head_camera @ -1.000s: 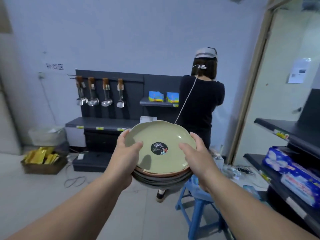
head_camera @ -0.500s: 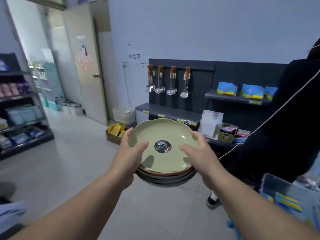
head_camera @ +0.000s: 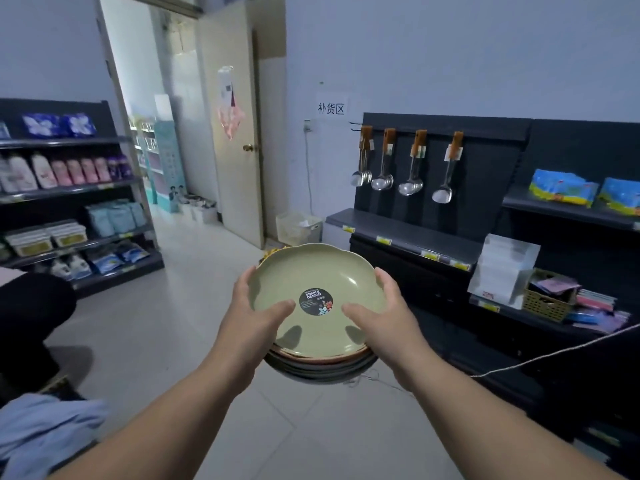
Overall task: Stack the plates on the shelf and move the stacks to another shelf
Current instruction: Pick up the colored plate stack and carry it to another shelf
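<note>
Both hands carry the stack of plates at chest height over the floor. The left hand and right hand clamp opposite rims, thumbs lying on the green top plate (round dark label at its centre). Since a second ago the view has swung left: the other person is out of frame, and the dark shelf under the hanging ladles sits just ahead. Judgement: transfer under way, likely heading for that bare shelf.
</note>
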